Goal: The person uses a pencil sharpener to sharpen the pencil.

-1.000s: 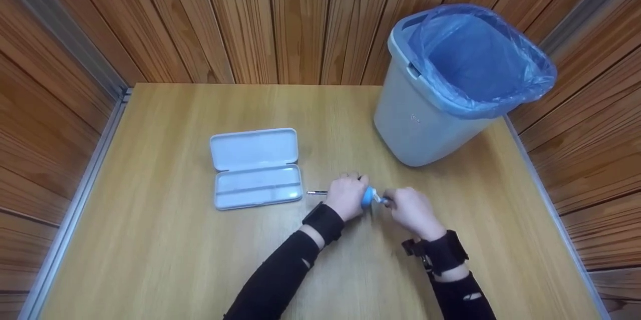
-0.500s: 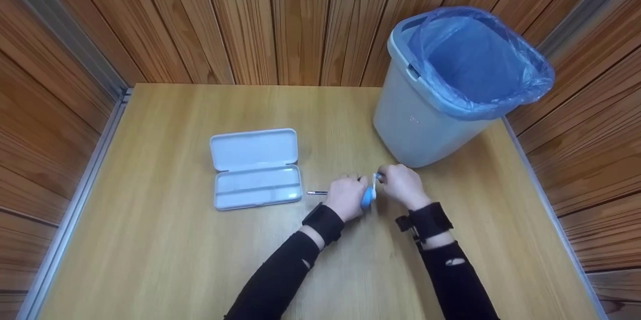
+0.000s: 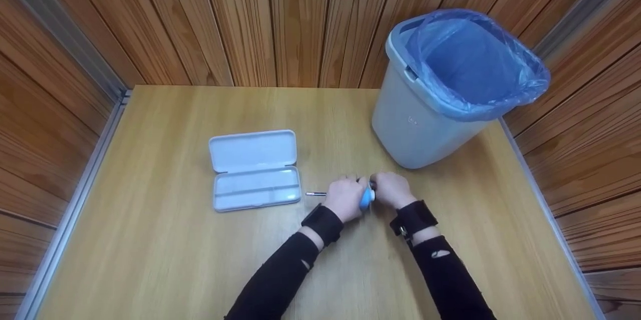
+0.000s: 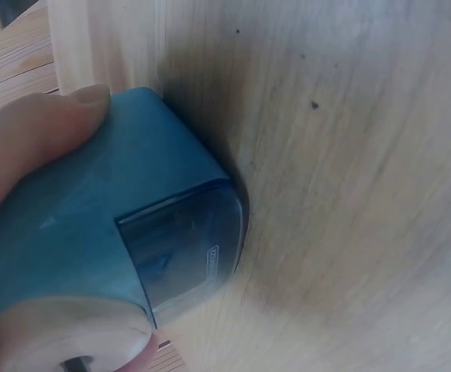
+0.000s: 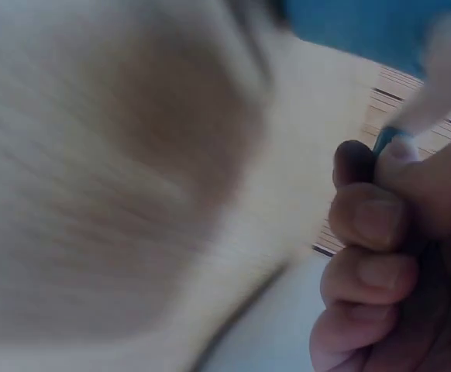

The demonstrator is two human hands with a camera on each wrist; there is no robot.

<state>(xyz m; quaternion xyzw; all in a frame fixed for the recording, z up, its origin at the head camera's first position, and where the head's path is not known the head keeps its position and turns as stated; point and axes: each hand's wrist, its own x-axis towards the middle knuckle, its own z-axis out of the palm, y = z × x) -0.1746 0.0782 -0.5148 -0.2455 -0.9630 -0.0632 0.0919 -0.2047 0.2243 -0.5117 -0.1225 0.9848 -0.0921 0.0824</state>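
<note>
A blue pencil sharpener (image 3: 366,200) with a hand crank stands on the table, gripped from above by my left hand (image 3: 343,198). In the left wrist view its rounded body (image 4: 63,201) has a dark see-through shavings drawer (image 4: 187,244), and the thumb lies along the top. A pencil (image 3: 315,194) sticks out on the left side; the rest is hidden by the hand and sharpener. My right hand (image 3: 393,190) pinches the crank handle (image 5: 386,139) between thumb and forefinger, the other fingers curled. The crank's pale arm (image 5: 435,85) is blurred in the right wrist view.
Left of the hands lies an open white pencil case (image 3: 257,190), its lid folded back. A grey trash bin (image 3: 420,124) lined with a blue bag (image 3: 481,59) stands behind the right hand. Wood-panelled walls (image 3: 295,19) border the table (image 3: 170,255) at the back and sides.
My right hand has carried the crank handle up and round, then in close against the sharpener. The left hand, sharpener and pencil have stayed in place.
</note>
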